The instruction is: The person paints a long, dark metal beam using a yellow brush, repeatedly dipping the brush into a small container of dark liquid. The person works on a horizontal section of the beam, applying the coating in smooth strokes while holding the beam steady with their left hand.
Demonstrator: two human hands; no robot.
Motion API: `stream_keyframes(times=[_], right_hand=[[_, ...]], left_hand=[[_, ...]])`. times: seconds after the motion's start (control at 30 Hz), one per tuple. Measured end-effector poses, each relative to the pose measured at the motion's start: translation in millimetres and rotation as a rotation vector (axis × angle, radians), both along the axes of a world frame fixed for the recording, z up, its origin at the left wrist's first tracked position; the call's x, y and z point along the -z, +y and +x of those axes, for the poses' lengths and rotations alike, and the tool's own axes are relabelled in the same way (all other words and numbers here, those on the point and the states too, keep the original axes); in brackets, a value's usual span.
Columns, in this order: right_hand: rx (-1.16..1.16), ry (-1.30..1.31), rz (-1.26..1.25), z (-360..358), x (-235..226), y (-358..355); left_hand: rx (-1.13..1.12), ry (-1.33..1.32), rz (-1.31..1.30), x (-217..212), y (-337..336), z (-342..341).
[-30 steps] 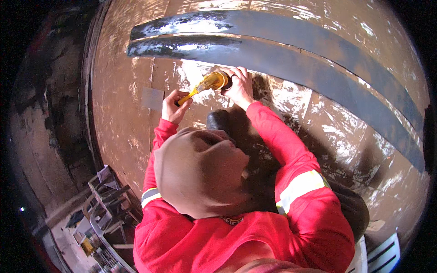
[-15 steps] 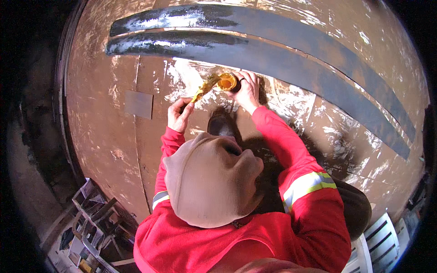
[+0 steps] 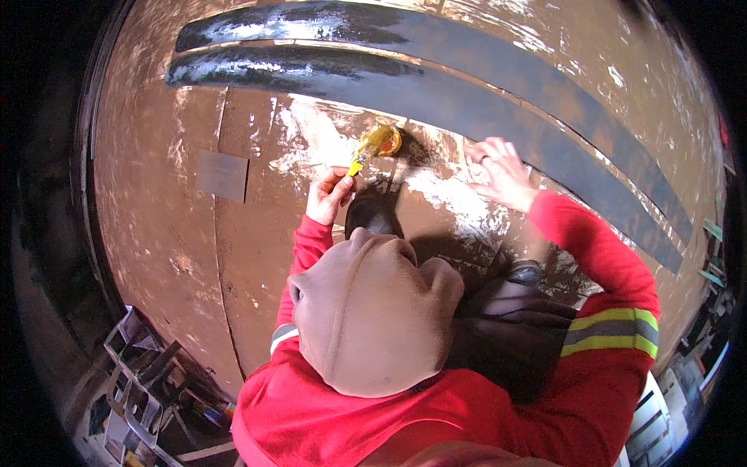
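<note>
Rust-brown steel plate (image 3: 257, 257) is being worked with a yellow-handled tool (image 3: 372, 146), clenched in the left hand (image 3: 330, 194). Beyond those fingers, the right hand (image 3: 498, 173) is pressed flat, released; steady bracing seems required next.

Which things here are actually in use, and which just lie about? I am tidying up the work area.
In use:
left hand gripping the yellow-handled tool
right hand flat on the rusty brown steel surface

Lying about:
grey square patch on the steel
metal racks at lower left
two dark bands, untouched by the tool
</note>
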State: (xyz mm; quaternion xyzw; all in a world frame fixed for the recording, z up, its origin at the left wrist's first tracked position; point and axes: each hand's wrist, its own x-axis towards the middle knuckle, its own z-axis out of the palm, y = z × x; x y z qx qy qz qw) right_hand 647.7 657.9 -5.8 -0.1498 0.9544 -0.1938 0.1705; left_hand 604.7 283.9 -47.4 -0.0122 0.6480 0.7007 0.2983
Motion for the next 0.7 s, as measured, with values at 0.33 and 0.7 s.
stream_keyframes(times=[0.33, 0.7], right_hand=[[-0.045, -0.110, 0.168, 1, -42, 88], [0.030, -0.248, 0.371, 10, 17, 91]], left_hand=[[-0.076, 0.062, -0.230, -27, 6, 4], [-0.024, -0.032, -0.237, -43, -6, -4]])
